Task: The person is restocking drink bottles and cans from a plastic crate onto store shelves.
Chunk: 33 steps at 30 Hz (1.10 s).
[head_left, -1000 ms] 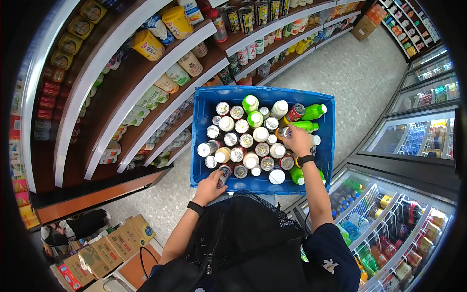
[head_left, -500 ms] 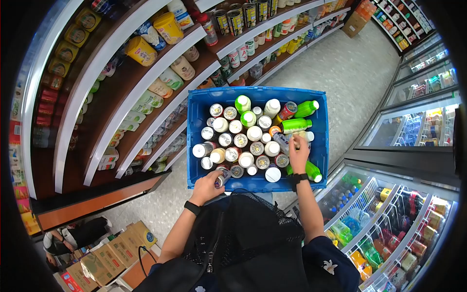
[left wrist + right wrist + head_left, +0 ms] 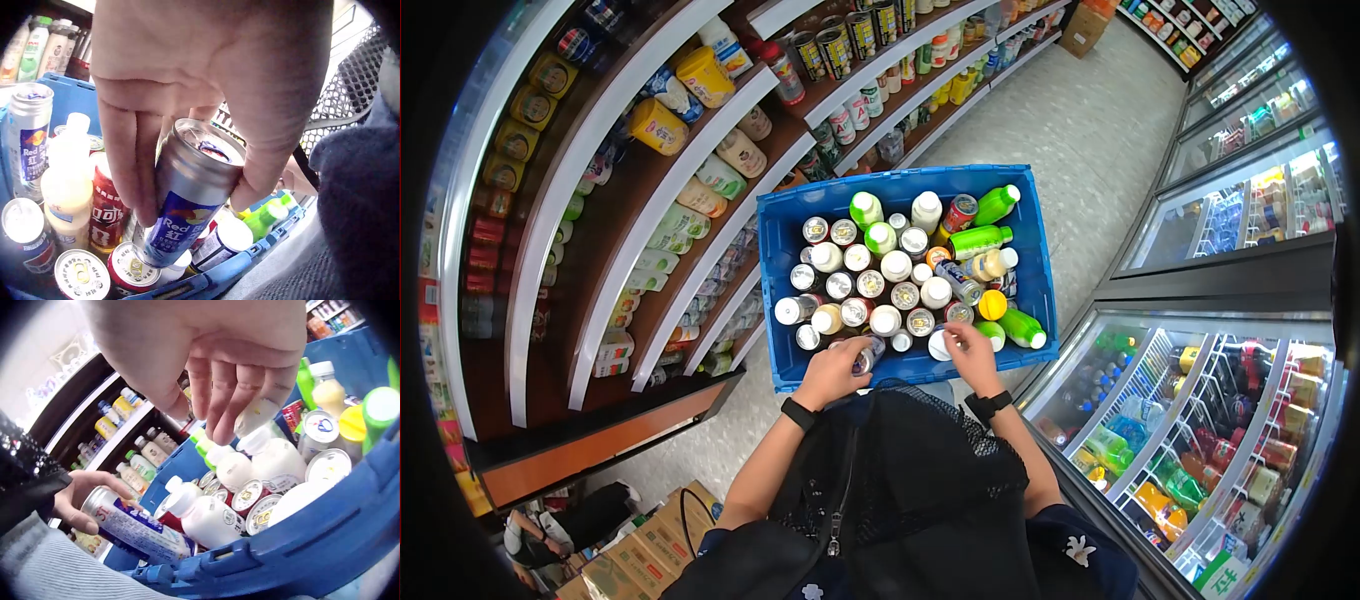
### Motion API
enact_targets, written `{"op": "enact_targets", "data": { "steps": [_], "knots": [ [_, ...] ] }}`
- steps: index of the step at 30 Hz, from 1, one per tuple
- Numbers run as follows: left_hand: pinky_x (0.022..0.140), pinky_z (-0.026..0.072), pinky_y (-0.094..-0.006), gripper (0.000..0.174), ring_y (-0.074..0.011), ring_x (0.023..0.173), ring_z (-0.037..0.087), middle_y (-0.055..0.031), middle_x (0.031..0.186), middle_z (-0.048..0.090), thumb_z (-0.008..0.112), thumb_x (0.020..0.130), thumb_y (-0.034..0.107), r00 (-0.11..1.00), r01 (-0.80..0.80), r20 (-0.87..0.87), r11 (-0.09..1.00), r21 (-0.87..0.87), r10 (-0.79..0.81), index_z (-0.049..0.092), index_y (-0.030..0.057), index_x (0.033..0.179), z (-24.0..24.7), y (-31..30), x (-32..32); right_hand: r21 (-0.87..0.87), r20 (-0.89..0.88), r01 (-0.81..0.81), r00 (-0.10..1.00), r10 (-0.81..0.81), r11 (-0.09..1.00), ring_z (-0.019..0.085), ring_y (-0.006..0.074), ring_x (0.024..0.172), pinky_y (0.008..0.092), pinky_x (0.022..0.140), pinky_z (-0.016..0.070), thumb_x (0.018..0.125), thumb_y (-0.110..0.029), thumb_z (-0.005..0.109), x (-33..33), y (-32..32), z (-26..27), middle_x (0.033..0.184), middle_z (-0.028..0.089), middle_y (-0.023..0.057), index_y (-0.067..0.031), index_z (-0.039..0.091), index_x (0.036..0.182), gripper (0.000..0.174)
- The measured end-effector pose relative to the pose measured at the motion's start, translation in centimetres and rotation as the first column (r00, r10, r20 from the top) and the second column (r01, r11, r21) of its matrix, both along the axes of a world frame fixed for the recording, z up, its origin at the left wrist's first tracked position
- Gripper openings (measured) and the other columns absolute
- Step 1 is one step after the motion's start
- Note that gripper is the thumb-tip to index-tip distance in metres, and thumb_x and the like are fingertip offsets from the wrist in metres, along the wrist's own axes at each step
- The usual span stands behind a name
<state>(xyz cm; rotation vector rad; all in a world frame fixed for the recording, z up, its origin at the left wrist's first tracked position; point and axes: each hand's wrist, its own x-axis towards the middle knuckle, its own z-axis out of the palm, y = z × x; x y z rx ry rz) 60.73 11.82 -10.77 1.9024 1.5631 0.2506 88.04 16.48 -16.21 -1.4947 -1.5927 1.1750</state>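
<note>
My left hand [image 3: 830, 374] grips a silver and blue Red Bull can [image 3: 187, 203] between thumb and fingers at the near left of the blue crate [image 3: 1043, 250]. The can leans in the left wrist view, above other can tops. In the right wrist view my right hand [image 3: 231, 356] hangs over the crate, thumb apart from its loosely bent fingers. From the head view it is beside a white lid [image 3: 940, 346] by the near edge; contact is unclear. Another Red Bull can [image 3: 960, 283] lies tilted among upright cans and bottles, near a cream bottle [image 3: 988, 265].
Curved shelves [image 3: 640, 250] of drinks stand on the left, and glass-door coolers [image 3: 1180, 430] on the right. A pale tiled floor [image 3: 1040, 130] runs beyond the crate. Cardboard boxes [image 3: 635, 560] and a crouching person [image 3: 565, 530] are at the lower left.
My right hand has left the tilted can and cream bottle at the crate's right side and moved toward the near edge. A yellow cap there has come into view. My left hand still grips its can.
</note>
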Motion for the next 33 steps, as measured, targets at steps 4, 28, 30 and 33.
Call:
{"op": "enact_targets", "data": {
  "steps": [4,28,30,33],
  "knots": [
    [0.080,0.0520,-0.0441,0.057,-0.0352,0.096,0.064,-0.0140,0.115,0.063,0.078,0.072,0.024,0.997,0.078,-0.002,0.994,-0.078,-0.079,0.053,0.0129,0.121,-0.5,0.8,1.2,0.021,0.060,-0.190,0.980,0.188,0.982,0.068,0.0266,0.077,0.0351,0.066,0.0533,0.085,-0.019,0.068,-1.6,-0.3,1.0,0.090,0.069,0.0115,-0.0046,0.068,0.099,0.020],
    [0.082,0.0498,-0.0474,0.049,-0.0385,0.104,0.061,-0.0131,0.120,0.059,0.067,0.080,0.015,0.941,0.275,0.202,0.961,0.003,-0.270,0.050,0.0125,0.126,-5.3,3.4,4.4,-0.106,0.693,-0.167,0.694,0.193,0.980,0.067,0.0291,0.081,0.0437,0.066,0.0527,0.063,-0.055,0.081,-0.1,-0.2,-3.7,0.094,0.067,0.0129,-0.0070,0.060,0.110,0.070],
    [0.087,0.0486,-0.0467,0.053,-0.0390,0.108,0.058,-0.0158,0.118,0.058,0.069,0.080,0.021,0.918,0.278,0.301,0.960,-0.026,-0.258,0.049,0.0108,0.128,-5.1,3.8,4.5,-0.201,0.708,-0.167,0.657,0.261,0.965,0.068,0.0294,0.078,0.0444,0.063,0.0529,0.060,-0.056,0.082,-0.4,0.3,-4.6,0.090,0.067,0.0133,-0.0070,0.061,0.108,0.072],
    [0.093,0.0469,-0.0457,0.057,-0.0396,0.114,0.056,-0.0178,0.123,0.057,0.068,0.081,0.029,0.889,0.353,0.330,0.934,-0.048,-0.318,0.048,0.0096,0.130,-5.9,4.1,4.2,-0.192,0.729,-0.143,0.642,0.238,0.971,0.068,0.0312,0.071,0.0432,0.059,0.0535,0.059,-0.053,0.083,-0.8,0.9,-6.3,0.077,0.069,0.0136,-0.0033,0.061,0.098,0.066]
  ]
}}
